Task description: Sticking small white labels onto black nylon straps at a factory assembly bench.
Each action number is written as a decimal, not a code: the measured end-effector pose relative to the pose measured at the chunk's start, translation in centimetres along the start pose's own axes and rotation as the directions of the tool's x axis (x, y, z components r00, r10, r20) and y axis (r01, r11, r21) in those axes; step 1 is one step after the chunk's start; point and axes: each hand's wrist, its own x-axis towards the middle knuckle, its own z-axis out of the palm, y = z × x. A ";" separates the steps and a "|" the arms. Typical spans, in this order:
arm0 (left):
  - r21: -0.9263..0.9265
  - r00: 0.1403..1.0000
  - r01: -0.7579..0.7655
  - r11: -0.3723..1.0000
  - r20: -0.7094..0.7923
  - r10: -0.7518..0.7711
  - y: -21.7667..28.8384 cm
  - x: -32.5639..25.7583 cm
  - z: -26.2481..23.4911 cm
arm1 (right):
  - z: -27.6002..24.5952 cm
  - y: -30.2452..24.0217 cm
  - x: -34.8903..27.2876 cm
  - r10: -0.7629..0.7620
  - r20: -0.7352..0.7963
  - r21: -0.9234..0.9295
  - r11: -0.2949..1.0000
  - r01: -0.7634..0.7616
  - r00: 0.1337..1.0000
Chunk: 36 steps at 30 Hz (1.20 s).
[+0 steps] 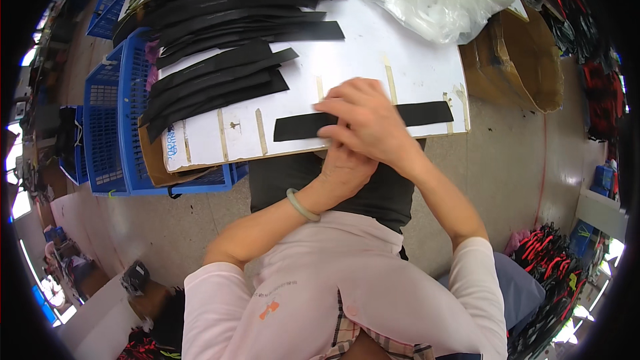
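Grip unclear on both: right hand (367,120) partly hides left hand (345,175) and black strip (427,114).

Bright; fisheye-bent edges; right hand (363,117) blurred

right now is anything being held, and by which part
Cannot tell: the right hand covers part of a black strip and partly hides the left hand.

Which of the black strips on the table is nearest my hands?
The lone strip along the near edge of the table, partly hidden by your right hand; the other strips overlap in piles toward the left.
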 end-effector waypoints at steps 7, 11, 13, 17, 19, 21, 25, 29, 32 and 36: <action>0.030 0.999 0.035 0.999 -0.003 -0.035 0.4 0.9 0.0 | 5.6 1.0 4.3 -0.004 0.298 -0.018 1.000 0.010 0.955; -0.013 0.998 -0.001 1.000 0.064 0.001 0.0 0.6 0.2 | 6.1 0.6 4.8 -0.003 0.199 0.116 0.993 -0.020 0.980; -0.028 0.997 0.013 1.000 0.074 -0.011 -0.1 0.6 0.4 | 4.4 0.4 4.7 0.050 0.206 0.192 0.977 -0.090 0.977; 0.031 0.995 -0.018 0.999 0.099 0.014 -0.1 0.4 0.5 | 3.0 -0.3 4.2 0.149 0.359 -0.013 0.988 -0.154 0.921; 0.040 0.995 -0.018 0.999 0.096 0.014 -0.1 0.6 0.6 | 3.2 0.1 4.2 0.136 0.424 -0.027 0.990 -0.137 0.895; -0.021 0.997 -0.013 1.000 0.077 0.015 0.1 0.6 0.5 | 3.7 0.8 3.9 0.091 0.391 0.034 0.993 -0.113 0.916; -0.025 0.993 -0.016 1.000 0.116 0.019 -0.1 0.7 0.4 | 4.5 0.4 3.5 0.119 0.287 0.090 0.984 -0.151 0.950; -0.060 0.987 -0.033 0.998 0.154 0.042 -0.5 0.6 0.2 | 5.3 -0.2 3.7 0.179 0.248 0.083 0.975 -0.205 0.952; -0.039 0.988 -0.043 0.998 0.144 0.049 -0.5 0.4 0.2 | 5.7 -0.2 3.6 0.196 0.226 0.089 0.971 -0.221 0.954; 0.033 0.990 -0.065 0.997 0.130 0.060 -0.2 0.4 0.5 | 5.7 0.0 3.3 0.190 0.157 0.099 0.973 -0.207 0.969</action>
